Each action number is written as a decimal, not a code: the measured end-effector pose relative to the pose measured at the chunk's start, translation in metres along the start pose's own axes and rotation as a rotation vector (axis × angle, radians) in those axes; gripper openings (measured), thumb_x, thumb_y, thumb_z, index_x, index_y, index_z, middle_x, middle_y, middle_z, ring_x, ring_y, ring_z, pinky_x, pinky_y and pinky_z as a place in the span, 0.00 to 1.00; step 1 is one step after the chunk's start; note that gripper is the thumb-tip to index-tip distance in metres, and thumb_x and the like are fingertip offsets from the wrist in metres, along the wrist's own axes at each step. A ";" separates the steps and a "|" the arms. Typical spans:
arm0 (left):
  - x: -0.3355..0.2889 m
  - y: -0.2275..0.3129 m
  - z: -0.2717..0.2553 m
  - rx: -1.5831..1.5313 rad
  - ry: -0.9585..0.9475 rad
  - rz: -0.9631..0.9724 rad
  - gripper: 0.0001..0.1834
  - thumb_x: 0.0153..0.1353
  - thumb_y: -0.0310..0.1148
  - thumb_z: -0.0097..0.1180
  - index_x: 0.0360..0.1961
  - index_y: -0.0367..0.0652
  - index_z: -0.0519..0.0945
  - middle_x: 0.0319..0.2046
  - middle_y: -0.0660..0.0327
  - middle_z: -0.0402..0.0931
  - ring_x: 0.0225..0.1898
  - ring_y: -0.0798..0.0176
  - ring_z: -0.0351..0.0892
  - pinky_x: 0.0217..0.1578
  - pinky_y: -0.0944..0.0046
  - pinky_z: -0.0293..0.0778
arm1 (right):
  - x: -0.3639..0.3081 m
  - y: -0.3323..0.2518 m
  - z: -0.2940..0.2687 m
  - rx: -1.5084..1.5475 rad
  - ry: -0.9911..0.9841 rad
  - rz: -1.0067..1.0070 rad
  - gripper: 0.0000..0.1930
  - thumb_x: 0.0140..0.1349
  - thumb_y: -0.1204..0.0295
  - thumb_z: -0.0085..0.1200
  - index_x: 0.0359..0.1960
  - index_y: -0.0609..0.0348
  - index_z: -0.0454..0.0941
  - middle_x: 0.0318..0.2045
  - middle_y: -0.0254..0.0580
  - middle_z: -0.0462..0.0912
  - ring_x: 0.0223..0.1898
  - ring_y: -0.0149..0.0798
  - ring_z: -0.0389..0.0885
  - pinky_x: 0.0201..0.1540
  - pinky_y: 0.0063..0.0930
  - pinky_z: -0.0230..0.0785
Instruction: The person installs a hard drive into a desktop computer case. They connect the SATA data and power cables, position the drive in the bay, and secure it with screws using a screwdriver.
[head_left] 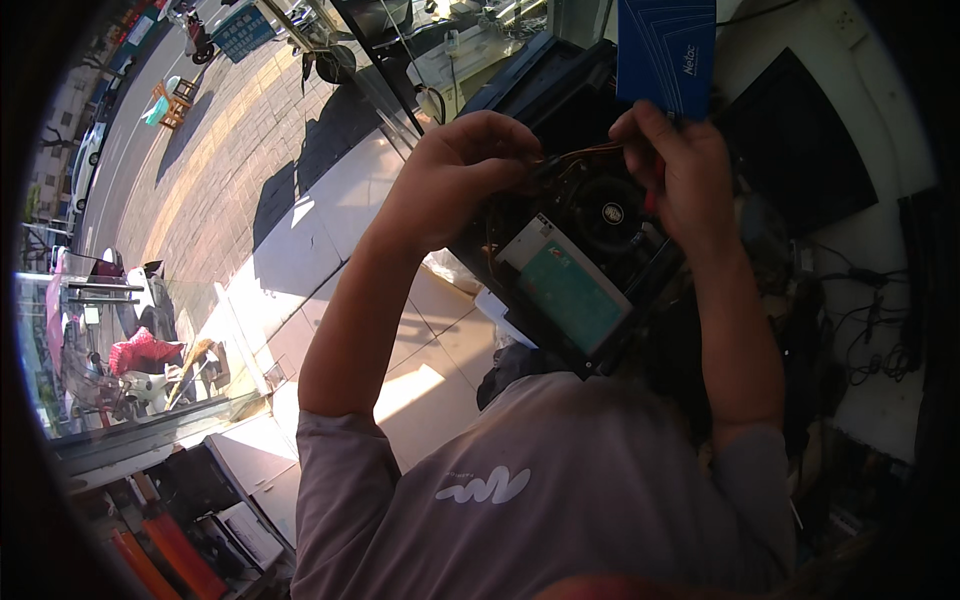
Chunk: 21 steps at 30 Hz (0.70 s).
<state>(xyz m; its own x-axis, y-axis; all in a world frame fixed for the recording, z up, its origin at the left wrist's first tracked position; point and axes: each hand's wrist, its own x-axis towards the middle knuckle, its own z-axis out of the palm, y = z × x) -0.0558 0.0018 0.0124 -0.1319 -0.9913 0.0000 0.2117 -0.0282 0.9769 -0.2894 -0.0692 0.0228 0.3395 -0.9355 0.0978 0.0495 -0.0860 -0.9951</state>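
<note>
An open computer case lies before me, with a round black fan [613,212] and a silver power supply [568,285] with a green label inside it. My left hand [472,168] is closed in a pinch at a bundle of thin cables [592,151] over the case. Those cables run across to my right hand [682,172], whose thumb and fingers grip the lower end of a flat blue solid-state drive [664,55]. The drive stands up above the fingers. Something red shows below the right palm. Both sets of fingertips are partly hidden.
A dark flat panel [800,140] lies at the right, with tangled black cables [875,330] below it. Glass and a sunlit pavement [215,180] are on the left. Stacked boxes [185,545] stand at the lower left.
</note>
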 end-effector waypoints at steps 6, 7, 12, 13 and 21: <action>-0.007 0.005 0.001 0.195 -0.190 0.255 0.16 0.59 0.18 0.57 0.49 0.38 0.80 0.39 0.60 0.81 0.41 0.66 0.83 0.47 0.66 0.79 | 0.012 -0.007 0.013 -0.073 -0.133 0.054 0.11 0.69 0.65 0.55 0.37 0.61 0.83 0.28 0.36 0.85 0.28 0.26 0.82 0.30 0.20 0.72; -0.008 0.013 0.010 0.269 -0.176 0.275 0.16 0.59 0.18 0.57 0.49 0.39 0.80 0.38 0.60 0.81 0.41 0.65 0.83 0.46 0.66 0.79 | 0.014 -0.010 0.016 -0.067 -0.213 0.074 0.11 0.69 0.65 0.56 0.38 0.62 0.83 0.29 0.36 0.85 0.30 0.27 0.83 0.32 0.21 0.73; 0.004 0.037 0.016 0.730 -0.227 0.387 0.18 0.58 0.17 0.52 0.50 0.42 0.79 0.34 0.54 0.80 0.40 0.59 0.84 0.41 0.62 0.79 | 0.028 0.004 0.029 0.085 -0.538 0.115 0.12 0.69 0.63 0.57 0.43 0.60 0.82 0.33 0.35 0.85 0.33 0.27 0.84 0.38 0.22 0.76; 0.008 0.035 0.015 0.760 -0.221 0.423 0.19 0.58 0.17 0.51 0.51 0.43 0.78 0.35 0.53 0.80 0.40 0.58 0.84 0.41 0.61 0.79 | 0.030 0.010 0.029 0.072 -0.511 0.088 0.12 0.69 0.63 0.57 0.43 0.59 0.81 0.33 0.34 0.85 0.34 0.27 0.83 0.38 0.21 0.76; 0.013 0.033 0.014 0.749 0.079 0.069 0.21 0.62 0.19 0.53 0.57 0.40 0.72 0.41 0.54 0.80 0.37 0.62 0.85 0.38 0.64 0.81 | 0.010 0.009 0.024 -0.201 0.056 -0.288 0.10 0.72 0.66 0.52 0.46 0.58 0.81 0.34 0.34 0.84 0.35 0.24 0.80 0.37 0.19 0.72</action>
<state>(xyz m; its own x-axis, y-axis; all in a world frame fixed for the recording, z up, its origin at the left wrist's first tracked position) -0.0641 -0.0104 0.0472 -0.0663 -0.9947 0.0783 -0.5019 0.1011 0.8590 -0.2628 -0.0710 0.0150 0.2863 -0.8799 0.3791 -0.0521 -0.4094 -0.9109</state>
